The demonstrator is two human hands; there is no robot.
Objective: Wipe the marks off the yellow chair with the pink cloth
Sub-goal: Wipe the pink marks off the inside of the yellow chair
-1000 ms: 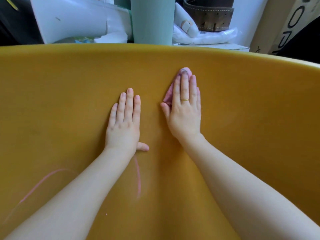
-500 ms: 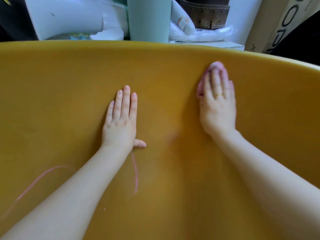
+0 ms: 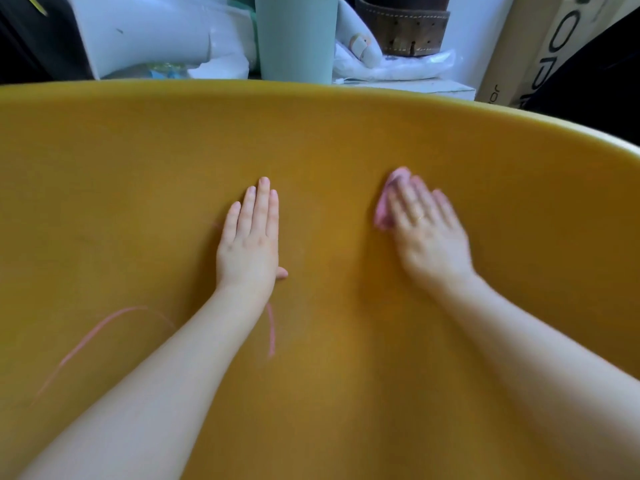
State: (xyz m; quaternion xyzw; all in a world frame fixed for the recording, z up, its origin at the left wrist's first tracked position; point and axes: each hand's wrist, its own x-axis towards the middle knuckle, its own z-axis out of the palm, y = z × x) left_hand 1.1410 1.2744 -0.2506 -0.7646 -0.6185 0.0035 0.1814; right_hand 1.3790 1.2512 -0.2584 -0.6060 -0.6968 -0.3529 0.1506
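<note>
A person's right hand (image 3: 427,233), blurred in mid-stroke, presses the pink cloth (image 3: 388,199) flat under spread fingers against the yellow chair (image 3: 138,168), while the left hand (image 3: 249,244) lies open and empty, palm down, bracing the surface beside it. The job looks partly done: the stretch between and around the hands shows clean, but a curved pink mark (image 3: 100,332) and a short pink streak (image 3: 272,332) remain near the left forearm, closer to the wearer. Bare seat lies on all sides; the chair's rim runs well beyond the fingertips.
</note>
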